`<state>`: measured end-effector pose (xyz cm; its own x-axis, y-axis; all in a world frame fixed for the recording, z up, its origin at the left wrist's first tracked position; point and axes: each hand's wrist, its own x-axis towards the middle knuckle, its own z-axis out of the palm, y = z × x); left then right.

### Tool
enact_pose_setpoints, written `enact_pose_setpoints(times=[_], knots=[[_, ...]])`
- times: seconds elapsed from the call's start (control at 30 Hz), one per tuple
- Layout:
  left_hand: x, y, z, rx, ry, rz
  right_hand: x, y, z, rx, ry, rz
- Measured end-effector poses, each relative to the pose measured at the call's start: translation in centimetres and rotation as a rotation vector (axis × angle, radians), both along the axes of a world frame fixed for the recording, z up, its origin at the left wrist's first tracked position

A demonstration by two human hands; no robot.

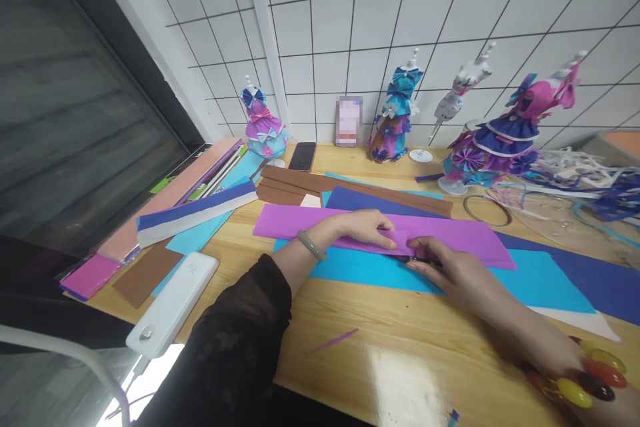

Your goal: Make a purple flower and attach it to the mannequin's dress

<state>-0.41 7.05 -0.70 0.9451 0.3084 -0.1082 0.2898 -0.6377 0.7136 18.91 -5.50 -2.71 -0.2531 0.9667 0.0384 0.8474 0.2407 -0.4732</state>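
A long purple paper sheet [450,237] lies across a light blue sheet [540,283] on the wooden table [400,360]. My left hand [367,227], with a green bangle at the wrist, rests flat on the purple sheet and presses it down, fingers together. My right hand [453,270] is closed around a small dark tool [417,258] at the sheet's near edge; only its tip shows and I cannot name it. A beaded bracelet [585,377] sits on my right wrist.
Dark blue paper [600,277], brown strips [300,183] and a blue-and-white strip [200,210] lie around. Several small dressed mannequins [395,117] stand by the tiled wall, beside a phone [303,155]. A white device [173,303] sits near the left edge; ribbon scraps [575,177] pile at right.
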Motion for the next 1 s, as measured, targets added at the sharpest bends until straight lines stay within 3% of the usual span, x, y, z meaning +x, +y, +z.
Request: enact_pose_setpoints(times=[0.23, 0.37, 0.63, 1.0], knots=[[-0.3, 0.2, 0.5, 0.026, 0.078, -0.006, 0.2, -0.1, -0.2, -0.018, 0.013, -0.01], [-0.4, 0.5, 0.5, -0.063, 0.074, 0.011, 0.2, 0.0, 0.0, -0.027, -0.018, -0.016], [-0.6, 0.2, 1.1, -0.047, 0.026, -0.071, -0.9, 0.6, 0.4, -0.027, -0.043, 0.019], [-0.5, 0.3, 0.6, -0.088, 0.007, -0.068, -1.0, 0.5, 0.4, 0.01, -0.048, 0.055]])
